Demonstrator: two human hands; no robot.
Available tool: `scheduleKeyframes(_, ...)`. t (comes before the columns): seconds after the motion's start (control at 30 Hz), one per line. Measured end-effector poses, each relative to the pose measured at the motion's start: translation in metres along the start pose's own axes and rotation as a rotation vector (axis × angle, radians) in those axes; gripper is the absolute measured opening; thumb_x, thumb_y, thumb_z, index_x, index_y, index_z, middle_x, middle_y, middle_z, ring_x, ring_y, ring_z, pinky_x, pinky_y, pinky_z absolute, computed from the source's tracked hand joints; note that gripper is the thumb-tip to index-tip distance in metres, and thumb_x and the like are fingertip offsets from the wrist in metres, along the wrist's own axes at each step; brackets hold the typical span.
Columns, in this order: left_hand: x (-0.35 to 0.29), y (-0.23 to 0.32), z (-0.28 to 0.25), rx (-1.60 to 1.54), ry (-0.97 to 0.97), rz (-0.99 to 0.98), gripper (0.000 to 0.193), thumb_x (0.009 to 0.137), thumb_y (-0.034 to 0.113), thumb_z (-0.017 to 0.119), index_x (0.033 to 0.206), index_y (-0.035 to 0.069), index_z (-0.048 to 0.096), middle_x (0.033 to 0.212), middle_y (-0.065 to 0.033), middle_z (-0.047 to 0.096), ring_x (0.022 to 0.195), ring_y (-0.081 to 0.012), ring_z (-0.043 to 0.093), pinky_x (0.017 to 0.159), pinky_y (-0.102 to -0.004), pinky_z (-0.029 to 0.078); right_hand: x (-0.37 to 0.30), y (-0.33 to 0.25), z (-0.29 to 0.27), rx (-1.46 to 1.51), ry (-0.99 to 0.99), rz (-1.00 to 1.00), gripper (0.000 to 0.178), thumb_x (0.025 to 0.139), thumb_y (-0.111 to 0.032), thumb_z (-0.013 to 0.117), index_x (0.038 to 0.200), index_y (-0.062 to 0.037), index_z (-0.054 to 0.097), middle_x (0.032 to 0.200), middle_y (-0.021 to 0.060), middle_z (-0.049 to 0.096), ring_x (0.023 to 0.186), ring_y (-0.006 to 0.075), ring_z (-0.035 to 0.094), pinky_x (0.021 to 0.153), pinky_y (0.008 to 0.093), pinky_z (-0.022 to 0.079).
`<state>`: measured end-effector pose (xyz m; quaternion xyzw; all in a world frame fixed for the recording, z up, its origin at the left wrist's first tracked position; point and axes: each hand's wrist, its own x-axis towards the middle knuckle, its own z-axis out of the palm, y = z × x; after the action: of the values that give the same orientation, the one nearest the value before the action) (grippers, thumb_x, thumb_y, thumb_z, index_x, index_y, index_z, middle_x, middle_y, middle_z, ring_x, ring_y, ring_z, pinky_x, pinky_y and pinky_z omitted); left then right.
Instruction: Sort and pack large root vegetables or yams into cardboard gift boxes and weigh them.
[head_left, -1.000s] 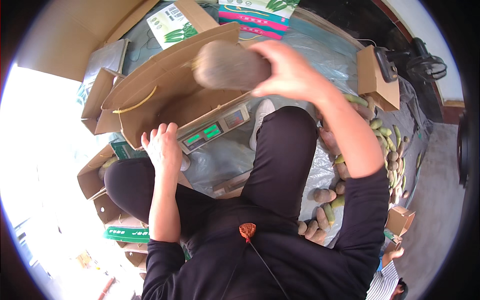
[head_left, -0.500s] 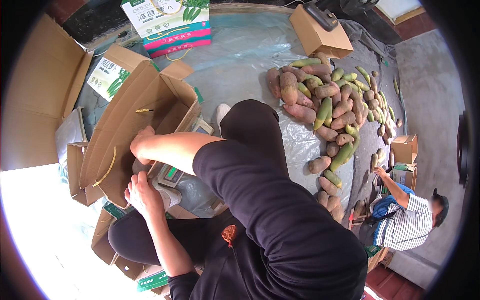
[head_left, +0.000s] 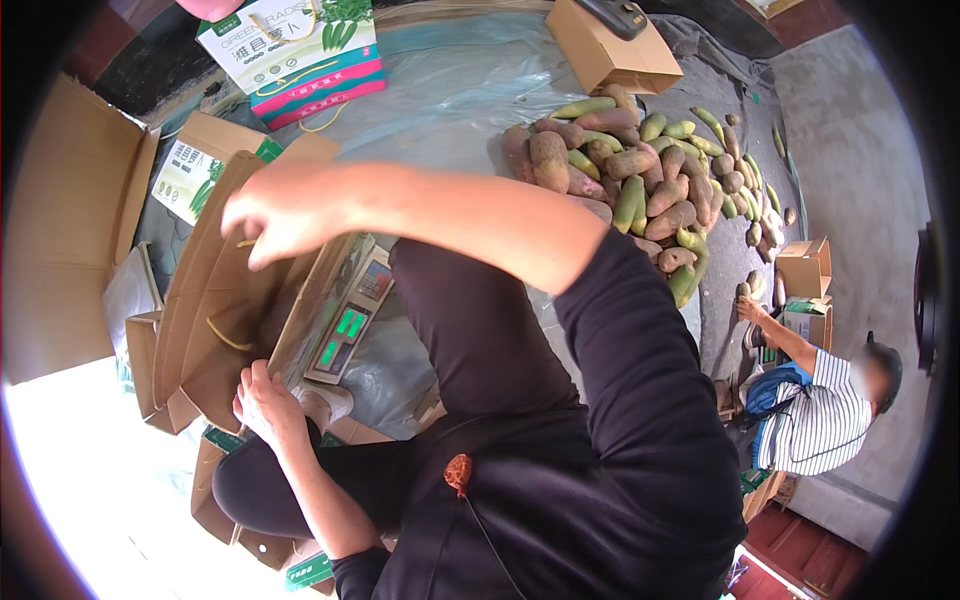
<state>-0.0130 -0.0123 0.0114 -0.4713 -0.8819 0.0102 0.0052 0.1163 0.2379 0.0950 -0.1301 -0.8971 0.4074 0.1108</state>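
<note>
An open cardboard box (head_left: 190, 330) with yellow rope handles lies tilted in front of my left knee. My left hand (head_left: 272, 408) is at its near lower edge, fingers bent around the cardboard. Over the far end of the box is my right hand (head_left: 285, 212), blurred by motion, thumb and fingers apart and nothing visible in them. Part of a yellow rope handle shows just below it. Against the box's right side is a digital scale (head_left: 350, 318) with lit green displays. The box's inside is in shadow, so its contents cannot be made out.
A large heap of brown tubers and green radishes (head_left: 630, 170) lies right of my legs. Printed gift cartons (head_left: 290, 50) stack at the back left, near another cardboard box (head_left: 610, 50). On the right, a person in a striped shirt (head_left: 825, 410) reaches toward the heap's edge.
My right hand has come up out of the box and moved away from me, over its far end. My left hand stays near the box's edge. The scale is now more exposed.
</note>
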Motion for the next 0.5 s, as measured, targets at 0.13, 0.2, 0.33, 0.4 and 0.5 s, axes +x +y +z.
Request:
scheduleKeyframes(0.13, 0.0, -0.001, 0.004, 0.007, 0.037, 0.021, 0.026, 0.076, 0.006, 0.064, 0.101, 0.008, 0.057, 0.095, -0.009, 0.059, 0.093, -0.0286, 0.056, 0.089, -0.0439, 0.039, -0.084, 0.063, -0.039, 0.18, 0.41, 0.258, 0.037, 0.082, -0.019, 0.066, 0.116, -0.0066, 0.058, 0.101, 0.0116, 0.065, 0.091, 0.0181, 0.062, 0.077, 0.0322, 0.051)
scheduleKeyframes(0.2, 0.0, -0.002, 0.003, 0.0, 0.035, 0.01, 0.025, 0.076, 0.006, 0.063, 0.101, 0.007, 0.057, 0.095, -0.0093, 0.059, 0.093, -0.0291, 0.056, 0.088, -0.0439, 0.039, -0.129, 0.112, -0.03, 0.164, 0.598, 0.489, 0.038, 0.078, -0.022, 0.068, 0.111, -0.0069, 0.06, 0.099, 0.0122, 0.066, 0.091, 0.0228, 0.064, 0.078, 0.0354, 0.051)
scheduleKeyframes(0.33, 0.002, 0.003, 0.006, -0.026, 0.065, 0.06, 0.024, 0.076, 0.006, 0.062, 0.099, 0.007, 0.057, 0.094, -0.01, 0.059, 0.093, -0.0299, 0.056, 0.088, -0.0439, 0.039, -0.243, 0.223, 0.005, -0.135, 0.692, 0.882, 0.036, 0.073, -0.025, 0.066, 0.104, -0.0068, 0.063, 0.101, 0.0147, 0.065, 0.095, 0.0304, 0.062, 0.082, 0.0385, 0.048)
scheduleKeyframes(0.4, 0.001, 0.001, 0.006, -0.036, 0.034, 0.053, 0.022, 0.076, 0.006, 0.061, 0.098, 0.006, 0.056, 0.093, -0.011, 0.058, 0.092, -0.031, 0.055, 0.088, -0.0441, 0.039, -0.281, 0.252, 0.023, -0.163, 0.696, 1.092, 0.041, 0.07, -0.027, 0.07, 0.104, -0.0061, 0.064, 0.099, 0.0149, 0.066, 0.094, 0.0291, 0.063, 0.082, 0.037, 0.049)
scheduleKeyframes(0.5, 0.002, -0.003, 0.009, -0.03, 0.03, 0.055, 0.021, 0.076, 0.005, 0.06, 0.097, 0.005, 0.056, 0.092, -0.0116, 0.058, 0.091, -0.0314, 0.055, 0.087, -0.0445, 0.039, -0.321, 0.279, 0.04, -0.143, 0.729, 1.326, 0.049, 0.065, -0.029, 0.073, 0.106, -0.0058, 0.062, 0.101, 0.0168, 0.065, 0.096, 0.0288, 0.062, 0.084, 0.037, 0.048)
